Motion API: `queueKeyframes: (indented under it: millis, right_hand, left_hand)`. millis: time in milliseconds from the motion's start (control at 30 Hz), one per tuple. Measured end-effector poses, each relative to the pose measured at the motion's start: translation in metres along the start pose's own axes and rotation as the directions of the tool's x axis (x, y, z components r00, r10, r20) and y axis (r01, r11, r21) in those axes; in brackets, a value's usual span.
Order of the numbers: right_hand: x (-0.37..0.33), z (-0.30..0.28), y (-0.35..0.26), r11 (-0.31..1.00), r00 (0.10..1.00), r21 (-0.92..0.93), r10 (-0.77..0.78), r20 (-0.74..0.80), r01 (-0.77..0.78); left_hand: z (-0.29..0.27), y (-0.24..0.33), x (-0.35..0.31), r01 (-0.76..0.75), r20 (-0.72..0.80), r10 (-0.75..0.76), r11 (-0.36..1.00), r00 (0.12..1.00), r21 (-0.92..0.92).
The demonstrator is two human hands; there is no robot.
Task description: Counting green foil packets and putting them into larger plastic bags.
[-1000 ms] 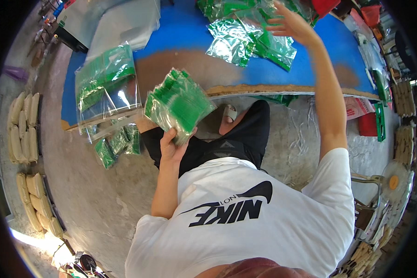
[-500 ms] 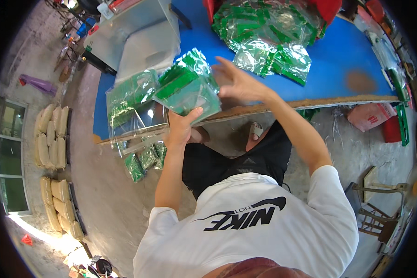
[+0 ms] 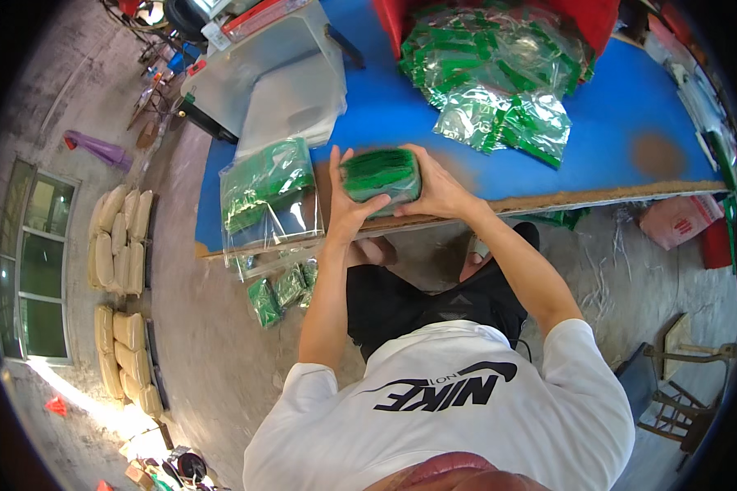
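Note:
A tight stack of small green packets (image 3: 381, 174) stands on edge at the near rim of the blue table (image 3: 614, 123). My left hand (image 3: 341, 204) presses its left side and my right hand (image 3: 438, 190) presses its right side, so both grip the stack together. A large clear bag (image 3: 266, 196) partly filled with green packets lies flat just left of my left hand. A loose heap of shiny green packets (image 3: 499, 78) sits at the far side of the table, beyond my right hand.
A pile of empty clear bags (image 3: 282, 78) lies at the table's far left. Some green packets (image 3: 282, 286) lie on the concrete floor under the table edge. Stuffed sacks (image 3: 119, 245) line the left wall. A wooden chair (image 3: 684, 385) stands at the right.
My right hand came back from the far heap and joined the left on the stack. The fanned packets in my left hand are now squared into a tight block set down on the table edge.

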State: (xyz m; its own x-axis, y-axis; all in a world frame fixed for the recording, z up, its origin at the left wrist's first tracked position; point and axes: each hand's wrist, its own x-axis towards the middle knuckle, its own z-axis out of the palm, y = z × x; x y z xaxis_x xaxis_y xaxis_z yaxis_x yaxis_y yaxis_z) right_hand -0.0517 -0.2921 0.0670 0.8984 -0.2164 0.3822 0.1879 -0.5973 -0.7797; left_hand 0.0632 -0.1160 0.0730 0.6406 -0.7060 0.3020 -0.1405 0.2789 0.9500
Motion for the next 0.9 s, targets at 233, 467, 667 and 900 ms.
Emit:
queueKeyframes:
  millis: [233, 467, 667, 900]
  right_hand:
    - [0.009, -0.004, -0.018, 0.993, 0.994, 0.091, 0.074, 0.078, -0.081]
    - [0.013, 0.007, -0.007, 0.988, 0.986, 0.066, 0.131, 0.104, -0.138]
    - [0.009, 0.002, -0.012, 0.991, 0.985, 0.06, 0.108, 0.133, -0.117]
    - [-0.012, 0.001, -0.006, 0.998, 0.998, 0.035, 0.051, 0.042, -0.052]
  left_hand:
    - [-0.004, 0.001, 0.01, 0.047, 0.008, -0.047, 0.997, 0.999, -0.053]
    - [-0.019, -0.022, 0.007, 0.131, 0.118, -0.145, 0.984, 0.982, 0.123]
    - [-0.014, -0.015, 0.005, -0.014, -0.009, 0.016, 0.992, 1.0, 0.124]
    - [-0.003, -0.007, -0.004, -0.08, 0.171, 0.009, 0.907, 0.985, 0.414]
